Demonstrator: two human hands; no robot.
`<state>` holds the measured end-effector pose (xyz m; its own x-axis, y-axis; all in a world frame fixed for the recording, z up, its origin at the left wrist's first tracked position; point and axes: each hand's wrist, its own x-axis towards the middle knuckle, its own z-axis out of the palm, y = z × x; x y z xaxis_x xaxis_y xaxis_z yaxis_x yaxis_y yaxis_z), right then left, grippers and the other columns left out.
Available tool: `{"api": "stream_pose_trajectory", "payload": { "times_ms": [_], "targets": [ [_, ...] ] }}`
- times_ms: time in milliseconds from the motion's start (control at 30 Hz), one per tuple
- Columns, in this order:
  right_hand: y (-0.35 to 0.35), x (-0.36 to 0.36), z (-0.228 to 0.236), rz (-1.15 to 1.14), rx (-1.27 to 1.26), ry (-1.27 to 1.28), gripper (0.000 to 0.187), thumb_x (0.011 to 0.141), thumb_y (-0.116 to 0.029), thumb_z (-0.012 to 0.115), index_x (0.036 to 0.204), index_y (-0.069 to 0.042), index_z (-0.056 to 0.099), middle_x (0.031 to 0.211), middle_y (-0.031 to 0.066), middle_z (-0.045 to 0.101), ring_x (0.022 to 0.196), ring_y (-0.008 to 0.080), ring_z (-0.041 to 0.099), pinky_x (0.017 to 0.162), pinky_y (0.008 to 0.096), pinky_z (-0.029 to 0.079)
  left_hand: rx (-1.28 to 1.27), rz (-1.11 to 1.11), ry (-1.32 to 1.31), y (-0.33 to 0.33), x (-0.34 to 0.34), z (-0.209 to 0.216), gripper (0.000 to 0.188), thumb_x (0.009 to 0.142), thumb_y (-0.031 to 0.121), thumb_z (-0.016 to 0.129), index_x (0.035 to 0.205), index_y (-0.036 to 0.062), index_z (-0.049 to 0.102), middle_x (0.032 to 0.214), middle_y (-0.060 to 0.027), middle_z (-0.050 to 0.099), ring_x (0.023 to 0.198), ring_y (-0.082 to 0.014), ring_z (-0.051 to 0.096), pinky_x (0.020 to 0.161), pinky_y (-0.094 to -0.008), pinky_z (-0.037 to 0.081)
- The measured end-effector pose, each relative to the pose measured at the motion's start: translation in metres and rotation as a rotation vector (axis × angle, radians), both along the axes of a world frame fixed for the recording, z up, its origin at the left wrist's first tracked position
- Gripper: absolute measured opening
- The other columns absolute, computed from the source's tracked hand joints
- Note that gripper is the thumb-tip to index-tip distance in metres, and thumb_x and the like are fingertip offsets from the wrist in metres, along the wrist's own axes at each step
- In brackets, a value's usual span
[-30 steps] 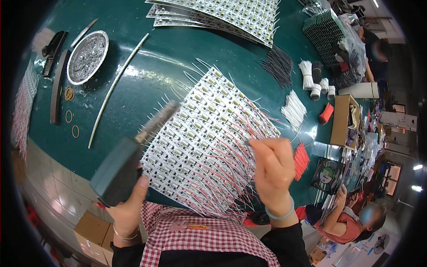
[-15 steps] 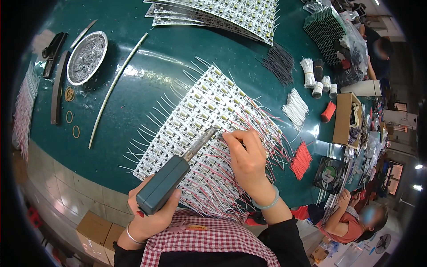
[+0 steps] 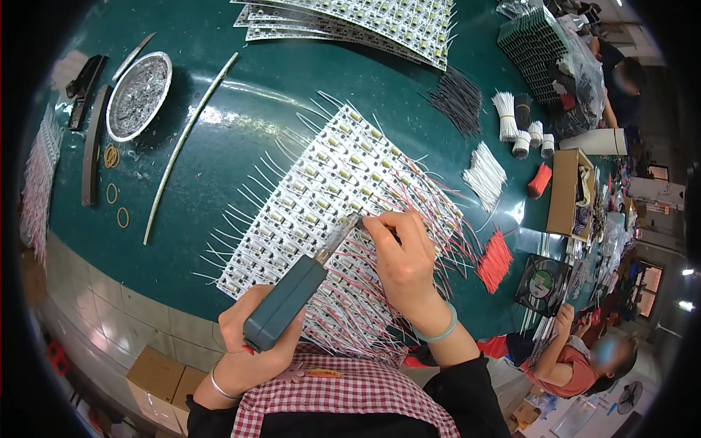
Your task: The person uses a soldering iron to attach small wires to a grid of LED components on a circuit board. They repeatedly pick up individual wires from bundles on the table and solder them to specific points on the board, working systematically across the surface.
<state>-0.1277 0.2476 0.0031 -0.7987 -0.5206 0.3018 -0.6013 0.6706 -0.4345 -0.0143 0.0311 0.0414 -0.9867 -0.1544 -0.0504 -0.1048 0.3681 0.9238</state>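
A panel of small white circuit boards (image 3: 296, 201) lies on the green table before me, with yellow parts in rows and white and red wires standing out from its edges. My left hand (image 3: 252, 332) is wrapped round the boxy dark green handle of a soldering iron (image 3: 285, 303). Its metal tip points up and right, meeting the panel near its middle. Just right of the tip, my right hand (image 3: 405, 259) pinches thumb and forefinger together over the boards. Whatever lies between those fingertips is too small to make out.
More board panels (image 3: 350, 25) are stacked at the far edge. A bowl of grey scrap (image 3: 139, 95), a bent pale rod (image 3: 191, 142) and rubber bands (image 3: 112, 155) lie left. Black wires (image 3: 456, 102), white wires (image 3: 484, 175) and red wires (image 3: 495, 261) lie right. Two people sit at right.
My left hand and the soldering iron have shifted right and slightly down, bringing the tip close to the right fingertips. The right hand has barely moved and stays pinched.
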Motion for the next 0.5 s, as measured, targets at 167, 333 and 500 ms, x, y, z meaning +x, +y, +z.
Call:
{"api": "stream_pose_trajectory", "payload": {
  "times_ms": [167,333,500],
  "targets": [
    [-0.0002,-0.0002,0.0011,0.001,0.026,0.013,0.034,0.075,0.003,0.066,0.109,0.003,0.066,0.100,0.0122,0.060,0.086,0.0287,0.059,0.069,0.0373,0.051,0.024,-0.008,-0.052,-0.0009,-0.0016,0.0007,0.018,0.076,-0.004,0.077,0.091,-0.0044,0.068,0.079,-0.0101,0.066,0.065,-0.0141,0.064,0.059,-0.0263,0.049],
    [-0.0008,0.0007,-0.0003,-0.005,0.043,0.027,0.034,0.075,0.002,0.066,0.109,0.003,0.066,0.101,0.0119,0.060,0.088,0.0285,0.059,0.068,0.0366,0.051,0.045,0.007,-0.103,-0.0008,-0.0010,0.0020,0.017,0.073,-0.004,0.078,0.086,-0.0035,0.066,0.077,-0.0106,0.064,0.064,-0.0154,0.064,0.059,-0.0271,0.049],
    [-0.0013,0.0012,0.0002,-0.006,0.045,0.025,0.034,0.075,0.002,0.066,0.110,0.002,0.066,0.102,0.0115,0.060,0.089,0.0283,0.059,0.068,0.0365,0.052,0.059,0.033,-0.050,0.0006,-0.0011,0.0039,0.016,0.074,-0.004,0.078,0.087,-0.0040,0.068,0.078,-0.0109,0.065,0.062,-0.0155,0.063,0.057,-0.0266,0.048]
  ]
}}
